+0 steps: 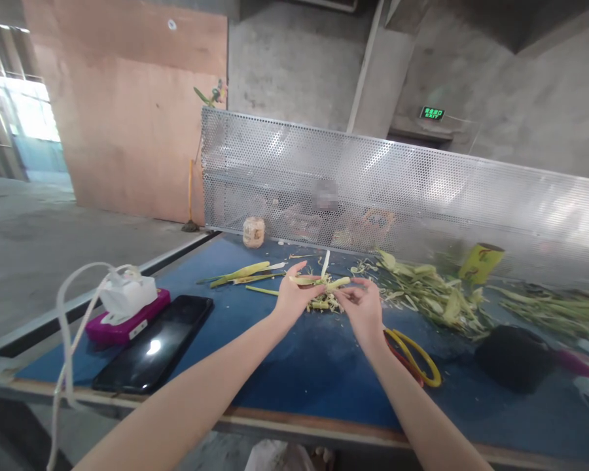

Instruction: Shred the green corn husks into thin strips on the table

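Note:
My left hand point(294, 296) grips a pale green plant stalk point(338, 284) between thumb and fingers above the blue tabletop. My right hand point(362, 306) is close beside it, its thumb and fingers pinched at the stalk's right part. A whitish strip point(326, 261) sticks up between the hands. Beneath them lies a small heap of cut stalk bits and shreds point(320, 305). Longer yellow-green stalks point(243, 273) rest left of my left hand. A larger pile of pale green leaves point(434, 297) spreads out to the right of my right hand.
A black phone point(160, 343), a purple box point(127, 320) and a white charger point(127, 294) with cables lie left. Yellow rings point(417, 356) sit by my right forearm. A black object point(515, 356) and a yellow-green container point(481, 263) stand right. A perforated metal screen point(397, 190) borders the back.

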{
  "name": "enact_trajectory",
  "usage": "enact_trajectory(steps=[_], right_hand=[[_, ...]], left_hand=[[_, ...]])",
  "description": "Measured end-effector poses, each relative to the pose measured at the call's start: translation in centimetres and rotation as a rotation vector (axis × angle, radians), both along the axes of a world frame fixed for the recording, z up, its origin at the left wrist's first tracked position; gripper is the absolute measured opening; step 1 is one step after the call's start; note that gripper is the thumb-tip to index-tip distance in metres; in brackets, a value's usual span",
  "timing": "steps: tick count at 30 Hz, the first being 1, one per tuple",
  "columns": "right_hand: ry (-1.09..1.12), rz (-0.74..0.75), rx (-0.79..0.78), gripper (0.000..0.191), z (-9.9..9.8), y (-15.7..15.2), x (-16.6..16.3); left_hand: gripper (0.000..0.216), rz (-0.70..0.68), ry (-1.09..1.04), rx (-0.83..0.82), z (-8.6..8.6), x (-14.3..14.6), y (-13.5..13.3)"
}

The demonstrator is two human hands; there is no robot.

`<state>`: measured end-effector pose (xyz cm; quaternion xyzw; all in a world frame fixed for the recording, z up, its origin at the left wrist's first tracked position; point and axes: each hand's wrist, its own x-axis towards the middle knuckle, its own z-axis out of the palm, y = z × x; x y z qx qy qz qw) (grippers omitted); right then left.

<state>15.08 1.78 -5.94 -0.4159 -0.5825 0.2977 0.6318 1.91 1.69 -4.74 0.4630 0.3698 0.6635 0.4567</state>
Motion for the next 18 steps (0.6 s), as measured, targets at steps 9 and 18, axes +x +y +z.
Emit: enact_trajectory(steps=[9,18], right_hand=[[-1.037,-0.354,0.8,0.011,0.2,-0.9,0.85],[-0.788,-0.191,0.426,0.012,0.18,-0.24,0.97]], left_hand=[[0.069,0.015,0.064,0.018,-0.26,-0.07,0.27],[0.069,-0.059,0.307,0.083,-0.67,-0.08,0.22]])
